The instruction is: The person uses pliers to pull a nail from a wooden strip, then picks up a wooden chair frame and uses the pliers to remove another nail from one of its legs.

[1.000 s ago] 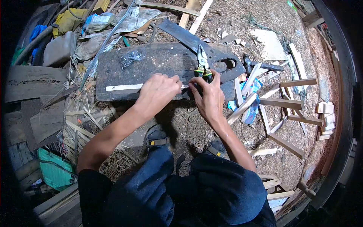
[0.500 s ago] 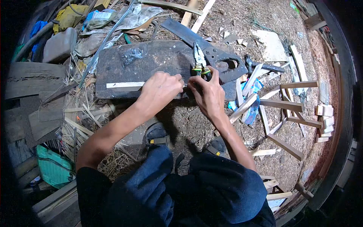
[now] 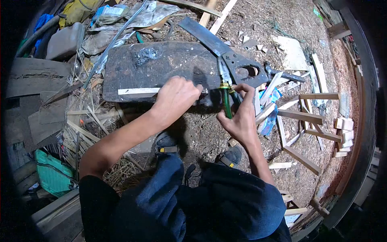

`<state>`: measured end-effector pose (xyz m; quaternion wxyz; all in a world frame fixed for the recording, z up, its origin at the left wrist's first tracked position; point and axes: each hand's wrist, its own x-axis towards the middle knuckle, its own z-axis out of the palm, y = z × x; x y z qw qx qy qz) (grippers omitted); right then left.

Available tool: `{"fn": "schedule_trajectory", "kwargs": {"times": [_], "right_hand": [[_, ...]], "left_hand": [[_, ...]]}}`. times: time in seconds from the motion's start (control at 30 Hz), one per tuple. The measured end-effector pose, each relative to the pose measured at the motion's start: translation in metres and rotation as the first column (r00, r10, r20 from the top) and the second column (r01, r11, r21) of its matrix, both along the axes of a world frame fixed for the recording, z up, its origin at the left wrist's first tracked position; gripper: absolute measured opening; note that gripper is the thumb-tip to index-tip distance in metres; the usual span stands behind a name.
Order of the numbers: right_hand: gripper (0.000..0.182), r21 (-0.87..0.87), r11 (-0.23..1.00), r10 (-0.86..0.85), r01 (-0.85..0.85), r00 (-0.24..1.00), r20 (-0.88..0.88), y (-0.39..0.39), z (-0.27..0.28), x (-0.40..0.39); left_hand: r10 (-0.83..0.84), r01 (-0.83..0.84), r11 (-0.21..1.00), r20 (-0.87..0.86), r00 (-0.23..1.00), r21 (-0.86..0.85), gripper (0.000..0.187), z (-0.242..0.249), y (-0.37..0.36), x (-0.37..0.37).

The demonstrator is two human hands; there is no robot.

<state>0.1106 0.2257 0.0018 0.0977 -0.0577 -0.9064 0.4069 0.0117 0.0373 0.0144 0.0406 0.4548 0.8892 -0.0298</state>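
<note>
My left hand (image 3: 176, 99) is closed over a thin white strip (image 3: 137, 91) that lies along the near edge of a dark, worn wooden board (image 3: 121, 72). A short end of the strip shows to the right of the fist; the fingertips are hidden. My right hand (image 3: 241, 117) grips pliers (image 3: 226, 101) by their green handles, jaws pointing away from me. The pliers' jaws reach up beside a handsaw (image 3: 209, 40), which lies aslant over the board's far right part. A small clear plastic bag (image 3: 146, 55) rests on the board's left part.
Right of the board lie a hammer (image 3: 286, 76) and a wooden frame with legs (image 3: 300, 115). Wood offcuts (image 3: 344, 131) are piled at the far right. A green container (image 3: 54, 173) stands at lower left, a grey jerrycan (image 3: 64, 41) at upper left. Shavings cover the ground.
The pliers have been drawn toward me and to the right, now held by their handles in my right hand, which has moved away from my left. My left hand stays on the strip.
</note>
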Motion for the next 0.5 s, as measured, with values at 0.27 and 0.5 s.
{"fn": "schedule_trajectory", "kwargs": {"times": [0.27, 0.5], "right_hand": [[0.068, -0.117, 0.993, 0.042, -0.024, 0.987, 0.154, -0.009, 0.017, 0.009], [0.069, 0.071, 0.993, 0.081, -0.098, 0.975, 0.207, -0.008, 0.014, 0.015]], "left_hand": [[0.081, -0.081, 0.996, 0.021, 0.996, -0.022, 0.014, -0.005, 0.001, 0.005], [0.075, -0.075, 0.997, 0.003, 0.997, 0.037, 0.007, -0.005, 0.005, 0.012]]}}
